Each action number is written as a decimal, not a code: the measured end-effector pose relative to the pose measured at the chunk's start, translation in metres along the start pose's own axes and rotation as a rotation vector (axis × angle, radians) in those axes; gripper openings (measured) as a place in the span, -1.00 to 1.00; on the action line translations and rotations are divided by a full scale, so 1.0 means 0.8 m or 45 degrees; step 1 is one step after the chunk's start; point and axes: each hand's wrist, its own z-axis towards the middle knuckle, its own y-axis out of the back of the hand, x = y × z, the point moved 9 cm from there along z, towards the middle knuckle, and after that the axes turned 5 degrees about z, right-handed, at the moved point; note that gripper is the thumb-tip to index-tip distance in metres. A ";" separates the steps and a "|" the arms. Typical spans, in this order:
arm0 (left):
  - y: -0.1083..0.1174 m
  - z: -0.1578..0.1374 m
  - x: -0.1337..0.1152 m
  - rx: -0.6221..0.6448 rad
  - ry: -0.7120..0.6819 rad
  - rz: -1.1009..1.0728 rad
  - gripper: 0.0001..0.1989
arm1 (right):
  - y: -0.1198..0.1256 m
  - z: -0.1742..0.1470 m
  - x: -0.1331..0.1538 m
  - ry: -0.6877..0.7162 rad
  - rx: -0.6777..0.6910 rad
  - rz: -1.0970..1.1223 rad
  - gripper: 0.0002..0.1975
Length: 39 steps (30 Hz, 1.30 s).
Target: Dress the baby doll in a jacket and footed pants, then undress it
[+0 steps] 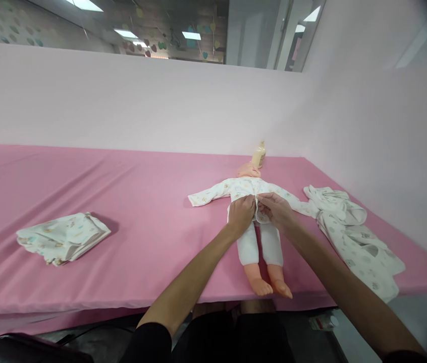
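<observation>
Baby doll (253, 222): lies on its back on the pink desk (130, 237), head toward the pink wall, bare feet at the near edge, just over the front of the desk
Doll's clothing: a white printed top (236, 187) with long sleeves spread out to either side, and white trousers (261, 247) down to the ankles
Left hand (241, 213): rests on the doll's belly at the lower hem of the top, fingers curled down into the cloth, pinching the hem's left flap
Right hand (277, 209): touches the same hem from the other side, fingers bent and gripping the right flap where the two front edges meet
Hands together: close beside each other over the doll's waist, fingertips nearly meeting at the middle seam
Feeding bottle (259, 154): stands upright just behind the doll's head, holding a pale yellowish fill
Folded cloth (63, 238): a white printed bundle lying well apart to the left on the desk
Loose garment (353, 237): a crumpled white printed piece spread along the right side of the desk, near the doll's outstretched sleeve
Small bottle (323, 321): lies on the floor below the desk's right front corner, too small to tell more
Backdrop: pink wall (141, 101) behind and to the right of the desk
</observation>
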 end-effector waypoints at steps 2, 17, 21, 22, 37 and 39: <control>0.002 0.000 0.004 -0.023 0.054 -0.057 -0.74 | -0.003 -0.002 -0.001 0.015 -0.009 0.008 -0.56; 0.013 -0.003 0.020 -0.069 0.370 -0.741 -0.79 | -0.006 -0.010 0.010 0.258 0.015 -0.340 -0.56; 0.013 -0.003 0.025 -0.011 0.467 -0.988 -0.82 | -0.009 -0.017 0.023 0.402 0.044 -0.605 -0.61; 0.012 -0.002 0.024 0.023 0.471 -1.083 -0.84 | -0.010 -0.018 0.025 0.436 0.052 -0.662 -0.62; 0.014 0.001 0.022 0.311 0.572 -1.505 -0.79 | -0.011 -0.017 0.017 0.672 0.203 -0.975 -0.57; 0.012 0.000 0.021 0.337 0.594 -1.536 -0.81 | -0.012 -0.018 0.017 0.661 0.201 -0.975 -0.57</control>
